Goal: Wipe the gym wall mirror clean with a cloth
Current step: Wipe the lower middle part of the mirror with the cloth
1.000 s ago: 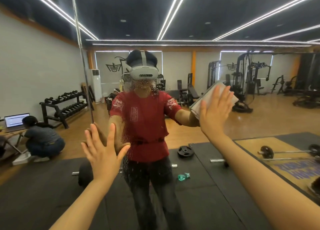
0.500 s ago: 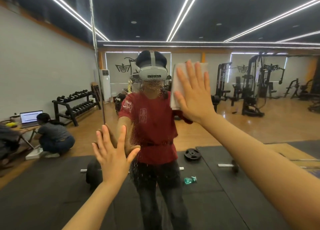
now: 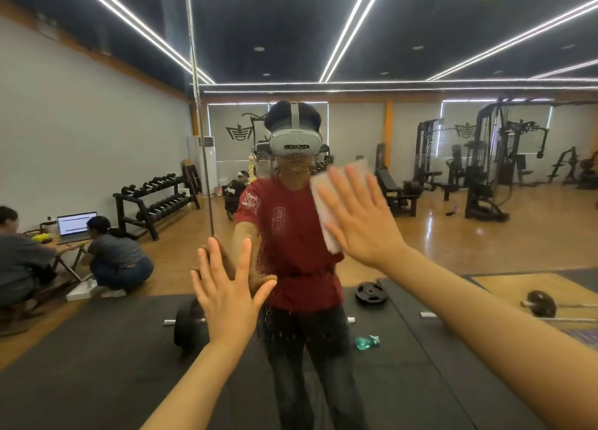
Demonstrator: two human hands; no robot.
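Note:
The wall mirror (image 3: 453, 251) fills the view and reflects the gym and a person in a red shirt. Specks of spray droplets (image 3: 275, 319) dot the glass at centre. My right hand (image 3: 362, 222) lies flat with straight fingers, pressing a folded white cloth (image 3: 326, 209) against the mirror, just right of centre. The cloth shows above and to the left of my palm. My left hand (image 3: 226, 290) is flat on the glass lower left, fingers spread, holding nothing.
A vertical seam (image 3: 202, 157) between mirror panels runs down to my left fingertips. In the reflection: black floor mats, a barbell (image 3: 186, 322), a weight plate, a green bottle (image 3: 367, 341), a dumbbell rack, weight machines, and people crouching by a laptop.
My right hand has carried the cloth leftward across the glass and then down, from upper right to beside the reflected shoulder. My left hand stays planted on the mirror.

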